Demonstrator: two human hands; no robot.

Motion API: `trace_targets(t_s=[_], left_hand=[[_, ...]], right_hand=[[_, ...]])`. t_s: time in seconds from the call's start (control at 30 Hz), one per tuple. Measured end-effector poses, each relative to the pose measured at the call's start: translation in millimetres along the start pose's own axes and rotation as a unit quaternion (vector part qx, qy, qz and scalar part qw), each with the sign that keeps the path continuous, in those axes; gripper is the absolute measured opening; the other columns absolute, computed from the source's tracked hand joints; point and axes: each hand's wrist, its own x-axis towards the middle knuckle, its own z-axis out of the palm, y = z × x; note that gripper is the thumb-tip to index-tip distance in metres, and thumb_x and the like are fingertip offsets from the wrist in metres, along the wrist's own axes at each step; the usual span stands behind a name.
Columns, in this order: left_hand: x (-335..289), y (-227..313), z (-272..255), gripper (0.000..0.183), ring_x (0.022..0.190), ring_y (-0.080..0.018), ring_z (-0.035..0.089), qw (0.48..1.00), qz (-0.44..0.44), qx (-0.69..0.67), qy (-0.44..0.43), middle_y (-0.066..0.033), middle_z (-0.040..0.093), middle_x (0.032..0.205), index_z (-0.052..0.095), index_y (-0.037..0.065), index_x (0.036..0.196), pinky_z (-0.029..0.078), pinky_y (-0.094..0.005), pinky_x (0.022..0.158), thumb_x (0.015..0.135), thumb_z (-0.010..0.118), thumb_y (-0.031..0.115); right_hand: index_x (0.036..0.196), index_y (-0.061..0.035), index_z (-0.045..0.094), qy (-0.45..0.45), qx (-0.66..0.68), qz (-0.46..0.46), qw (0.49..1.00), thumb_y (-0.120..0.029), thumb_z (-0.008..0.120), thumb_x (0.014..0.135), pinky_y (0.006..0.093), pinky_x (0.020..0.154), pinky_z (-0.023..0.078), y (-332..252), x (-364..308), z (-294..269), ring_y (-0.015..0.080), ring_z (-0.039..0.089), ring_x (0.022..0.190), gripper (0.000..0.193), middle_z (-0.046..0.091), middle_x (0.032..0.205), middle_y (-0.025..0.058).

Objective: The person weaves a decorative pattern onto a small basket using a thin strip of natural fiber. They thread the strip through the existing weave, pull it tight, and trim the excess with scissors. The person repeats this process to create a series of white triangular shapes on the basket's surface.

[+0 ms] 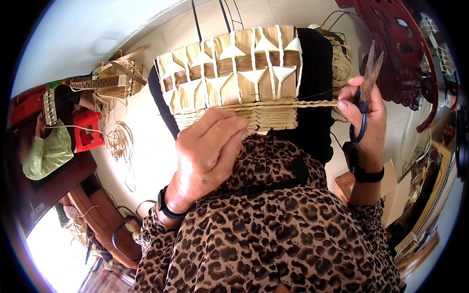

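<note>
Leopard-print garment (254, 234) nearest | woven panel (225, 67) across lap (316, 88) | left hand (207, 141): fingers closed on panel's near edge, apparently steadying | right hand (369, 110): fingers pinching twisted cord (315, 103), seemingly tensioning; scissors (367, 88) held alongside

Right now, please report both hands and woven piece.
Left hand on woven panel. Right hand pinches twisted cord, holds scissors. Blades apart, clear of panel.
</note>
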Motion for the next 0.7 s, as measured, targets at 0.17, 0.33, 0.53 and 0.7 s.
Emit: trace_targets(t_s=[0.17, 0.33, 0.53, 0.7], left_hand=[[14.4, 3.4, 0.7, 0.014, 0.072, -0.0167, 0.062, 0.999, -0.018, 0.013, 0.042, -0.011, 0.066, 0.087, 0.067, -0.001, 0.096, 0.049, -0.025, 0.063, 0.083, 0.065, -0.005], [24.2, -0.2, 1.8, 0.014, 0.071, -0.0218, 0.066, 0.999, -0.001, 0.02, 0.031, -0.0125, 0.066, 0.086, 0.068, -0.002, 0.094, 0.052, -0.0281, 0.06, 0.08, 0.067, -0.005], [24.2, -2.7, -2.1, 0.013, 0.073, -0.0178, 0.064, 0.999, -0.036, -0.006, 0.04, -0.0101, 0.066, 0.086, 0.069, -0.001, 0.093, 0.05, -0.0265, 0.064, 0.081, 0.066, -0.005], [24.5, -4.2, 7.4, 0.012, 0.068, -0.0171, 0.067, 0.998, 0.027, 0.009, 0.049, -0.011, 0.066, 0.084, 0.07, -0.001, 0.092, 0.053, -0.0244, 0.054, 0.08, 0.067, -0.004]], right_hand=[[0.115, -0.0034, 0.055, -0.001, -0.002, -0.033, 0.999, 0.002, 0.07, 0.08, 0.0217, 0.071, 0.045, -9.6, -0.9, -4.0, 0.0088, 0.055, 0.081, 0.038, 0.061, 0.089, 0.0027], [0.113, -0.0028, 0.055, -0.03, -0.041, -0.1, 0.994, 0.007, 0.068, 0.079, 0.0201, 0.071, 0.045, -14.1, 1.9, -6.2, 0.0072, 0.056, 0.081, 0.038, 0.062, 0.092, 0.0034], [0.114, -0.0009, 0.056, -0.04, -0.144, -0.103, 0.983, 0.008, 0.067, 0.08, 0.0198, 0.07, 0.046, -10.3, 4.8, -9.3, 0.0064, 0.056, 0.08, 0.037, 0.062, 0.09, 0.0022], [0.116, -0.0002, 0.056, -0.036, -0.081, -0.112, 0.99, 0.008, 0.067, 0.08, 0.0203, 0.072, 0.046, -12.7, 3.4, -9.1, 0.0072, 0.056, 0.08, 0.039, 0.062, 0.09, 0.0018]])
